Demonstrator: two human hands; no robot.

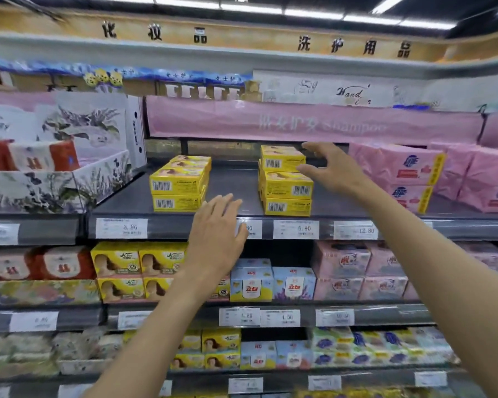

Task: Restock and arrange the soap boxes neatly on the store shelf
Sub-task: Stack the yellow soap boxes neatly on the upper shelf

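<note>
On the dark shelf stand 2 piles of yellow soap boxes, a left pile and a right pile. The right hand, fingers spread and empty, hovers beside the right pile. The left hand, fingers straight and empty, is near the left pile.

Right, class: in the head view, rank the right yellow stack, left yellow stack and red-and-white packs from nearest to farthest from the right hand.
1. right yellow stack: beside the right hand, by its thumb.
2. left yellow stack: across the shelf gap, to the left.
3. red-and-white packs: far left, in the floral tray.
</note>
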